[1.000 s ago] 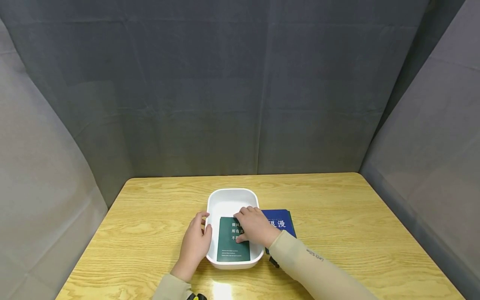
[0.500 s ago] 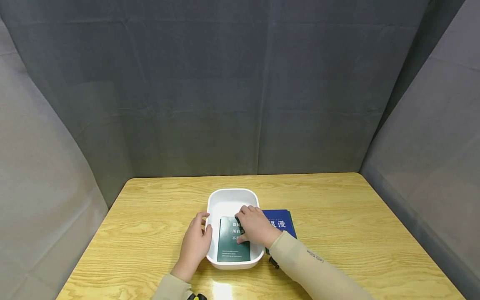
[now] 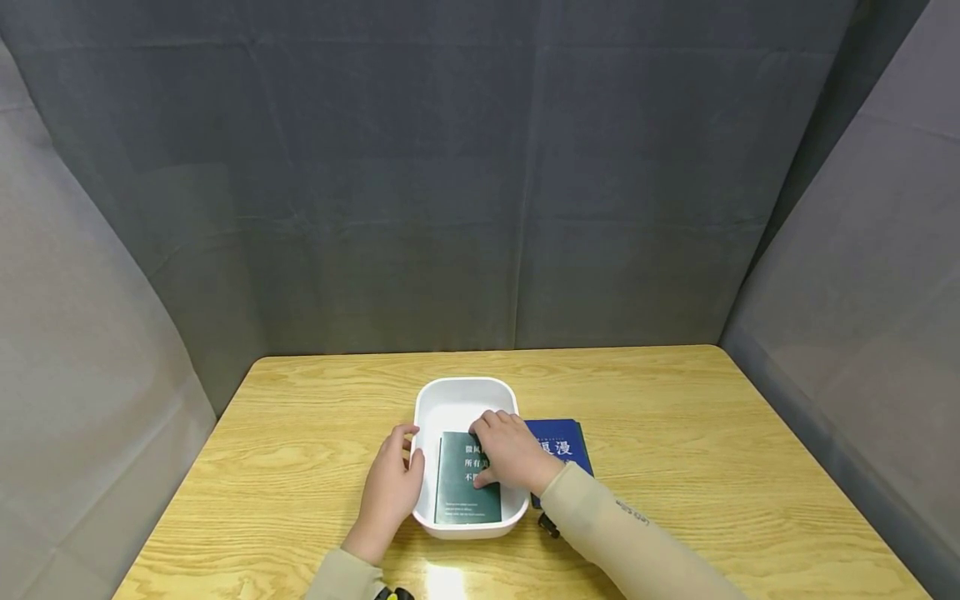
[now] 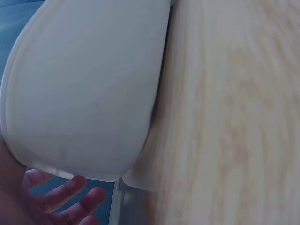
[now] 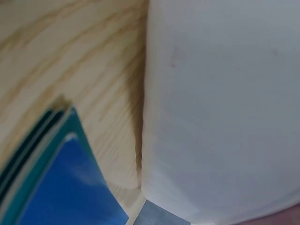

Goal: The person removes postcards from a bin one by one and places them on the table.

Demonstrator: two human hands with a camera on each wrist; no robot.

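Note:
A white rectangular tub stands on the wooden table. Inside it lies a dark green book with white lettering. My right hand reaches over the tub's right wall and rests on the book's upper right part, fingers bent over its top edge. Against the outside of the tub's left wall lies my left hand, its thumb at the rim. The left wrist view shows the tub wall close up with fingertips below it. The right wrist view shows the tub's outer wall.
A blue book with white characters lies on the table right of the tub, partly under my right forearm; its corner appears in the right wrist view. Grey cloth screens close off the back and both sides.
The green book has shifted slightly inside the tub, its left edge a little further right and straighter. Both hands stay where they were.

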